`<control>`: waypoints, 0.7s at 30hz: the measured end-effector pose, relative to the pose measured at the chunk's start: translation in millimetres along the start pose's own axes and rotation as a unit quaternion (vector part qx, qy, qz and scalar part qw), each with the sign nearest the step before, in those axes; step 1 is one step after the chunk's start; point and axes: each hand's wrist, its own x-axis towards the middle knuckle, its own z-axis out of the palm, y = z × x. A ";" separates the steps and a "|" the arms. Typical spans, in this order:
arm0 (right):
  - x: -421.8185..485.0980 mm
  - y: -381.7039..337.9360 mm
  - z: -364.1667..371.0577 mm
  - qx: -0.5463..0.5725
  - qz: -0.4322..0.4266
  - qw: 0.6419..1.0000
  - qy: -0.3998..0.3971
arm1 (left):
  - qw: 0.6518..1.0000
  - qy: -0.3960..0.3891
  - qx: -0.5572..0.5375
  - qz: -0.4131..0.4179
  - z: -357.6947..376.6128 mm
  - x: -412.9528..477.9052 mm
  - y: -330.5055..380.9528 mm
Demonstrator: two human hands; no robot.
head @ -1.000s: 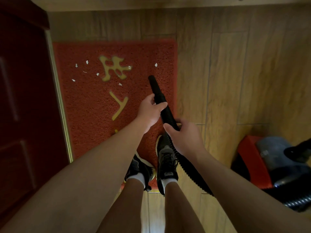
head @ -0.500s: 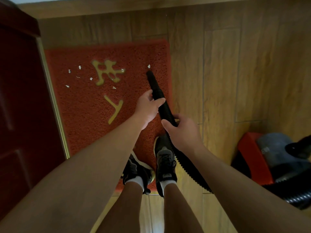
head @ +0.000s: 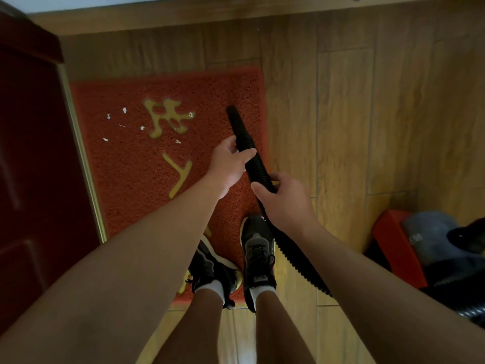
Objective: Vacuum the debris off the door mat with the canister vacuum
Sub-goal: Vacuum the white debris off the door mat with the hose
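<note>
Advanced since the earlier frame, black ribbed flexible vacuum hose (head: 252, 158) overlies red coir door mat (head: 136, 164); left hand (head: 227, 164) and right hand (head: 282, 203) both clasp it; light, bendy, best held near nozzle.

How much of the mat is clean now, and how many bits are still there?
The right side of the red mat near the hose tip shows no white bits. Both hands grip the black hose: left hand nearer the tip, right hand behind it. About seven white scraps remain on the mat's left part, so most of the job is left.
</note>
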 end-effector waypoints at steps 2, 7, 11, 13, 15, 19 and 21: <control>1.1 -2.3 0.4 -0.003 -0.002 1.000 -0.005 | 1.000 0.001 0.001 0.000 -2.7 0.1 1.2; 2.6 -7.1 4.1 -0.025 -0.012 1.000 -0.007 | 1.000 0.010 0.002 0.001 -11.4 -0.7 1.5; 3.1 -10.9 11.2 -0.043 -0.016 0.999 -0.022 | 1.000 0.018 -0.009 0.001 -22.9 -4.4 0.0; 3.8 -12.5 16.4 -0.043 -0.019 0.998 -0.032 | 1.000 0.024 -0.018 0.001 -30.4 -3.2 -3.4; 4.0 -12.6 22.7 -0.045 -0.022 0.998 -0.039 | 0.999 0.034 -0.016 -0.004 -36.0 -2.4 -8.0; 3.9 -13.2 34.7 -0.040 -0.025 0.998 -0.047 | 0.998 0.052 -0.033 -0.014 -47.0 -1.2 -16.3; 4.3 -16.5 39.8 -0.049 -0.025 0.997 -0.047 | 0.998 0.054 -0.042 -0.015 -52.9 -1.0 -18.4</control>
